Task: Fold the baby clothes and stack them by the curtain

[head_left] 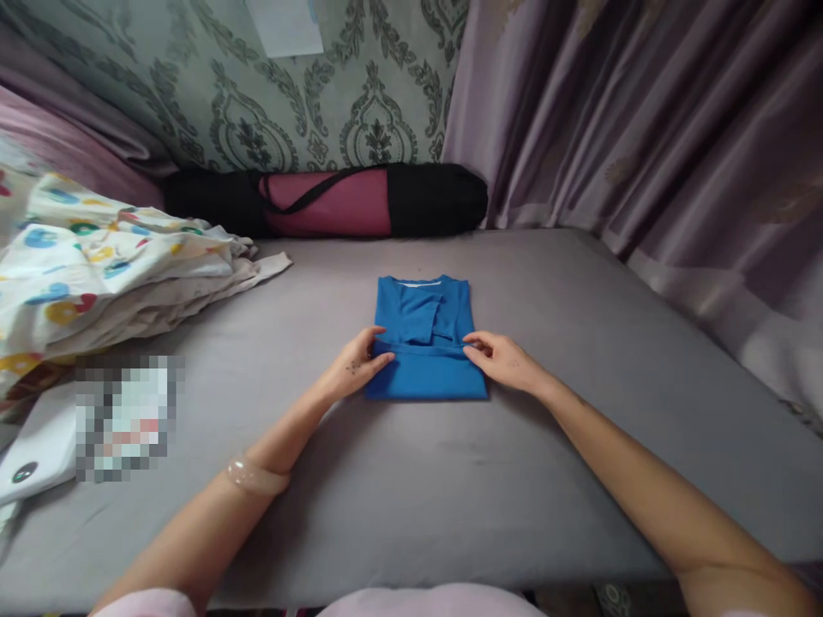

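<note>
A blue shirt [425, 377] lies partly folded on the grey sheet, its neckline at the far end and its sleeves tucked inward. The lower part is turned up, making a straight hem edge across the middle. My left hand [358, 363] pinches the left end of that edge between thumb and fingers. At the right end, my right hand [505, 358] grips the same edge in a pinch. Some fingertips are hidden behind the cloth. A pale bangle circles my left wrist.
Patterned bedding [96, 266] is heaped at the left. Nearer me lie a white device [48, 441] and a blurred-out item [134, 418]. A black and pink long bag [327, 201] rests along the wall, with curtains [643, 128] at the right. The grey sheet [617, 360] spreads beneath everything.
</note>
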A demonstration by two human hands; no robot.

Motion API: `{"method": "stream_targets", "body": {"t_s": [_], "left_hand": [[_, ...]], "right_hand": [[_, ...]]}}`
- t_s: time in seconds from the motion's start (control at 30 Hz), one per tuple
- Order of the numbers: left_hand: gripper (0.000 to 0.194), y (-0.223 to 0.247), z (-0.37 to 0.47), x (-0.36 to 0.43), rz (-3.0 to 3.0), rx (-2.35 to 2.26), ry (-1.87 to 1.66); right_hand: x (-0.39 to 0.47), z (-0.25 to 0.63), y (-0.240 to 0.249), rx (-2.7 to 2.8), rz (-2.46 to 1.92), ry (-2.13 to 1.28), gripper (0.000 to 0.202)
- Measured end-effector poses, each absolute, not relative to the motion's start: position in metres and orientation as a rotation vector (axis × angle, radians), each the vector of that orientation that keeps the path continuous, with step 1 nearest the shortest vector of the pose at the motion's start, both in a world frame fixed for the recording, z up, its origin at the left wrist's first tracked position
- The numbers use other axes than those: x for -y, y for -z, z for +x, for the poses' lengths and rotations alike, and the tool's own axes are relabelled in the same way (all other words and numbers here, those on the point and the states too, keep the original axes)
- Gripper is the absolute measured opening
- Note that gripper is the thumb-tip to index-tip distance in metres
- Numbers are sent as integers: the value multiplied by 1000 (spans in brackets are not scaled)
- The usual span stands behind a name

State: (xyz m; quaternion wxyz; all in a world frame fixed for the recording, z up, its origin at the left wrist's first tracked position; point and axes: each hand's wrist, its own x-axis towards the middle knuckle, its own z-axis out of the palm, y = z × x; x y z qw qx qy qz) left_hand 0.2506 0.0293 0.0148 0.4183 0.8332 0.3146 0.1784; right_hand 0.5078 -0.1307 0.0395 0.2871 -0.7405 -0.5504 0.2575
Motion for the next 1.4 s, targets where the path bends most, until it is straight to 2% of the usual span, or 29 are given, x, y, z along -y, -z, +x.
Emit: {"method": "stream_targets", "body": {"t_s": [0.1, 0.27, 0.43, 0.53, 0.67, 0.77, 0.87, 1.03, 1.17, 1.27, 1.4], "left_hand": [[51, -5, 248, -30, 2016, -739, -462], [45, -4, 245, -27, 2009, -679, -534], [45, -13, 242, -14, 2380, -851, -758], [42, -22, 240, 6, 2633, -745, -758], [44, -21, 244, 29, 2830, -639, -473], [47, -14, 245, 33, 2872, -662, -248], [48, -12, 241, 30, 2843, -675, -175], [48, -15, 226, 25, 2737, -757, -243], [46, -6, 216, 21, 2609, -851, -403], [44, 5, 214, 17, 2543, -873, -578], [41, 14, 211, 13, 2505, -884, -716]], "right_hand": [[133, 505, -32, 1466, -1996, -664, 49], [141, 501, -25, 1443, -2091, -414, 32], [150, 483, -31, 1662, -2226, 0, 38], [151, 465, -37, 1893, -2101, 189, 44], [149, 452, -30, 2244, -1871, 60, 53], [149, 456, -14, 2226, -1964, -80, 58], [150, 463, -6, 2204, -2003, -160, 60], [148, 463, -25, 2208, -2009, -281, 62], [131, 446, -45, 2282, -1887, -128, 58], [111, 431, -40, 2402, -1691, -64, 57], [93, 426, -17, 2462, -1638, -117, 57]]}}
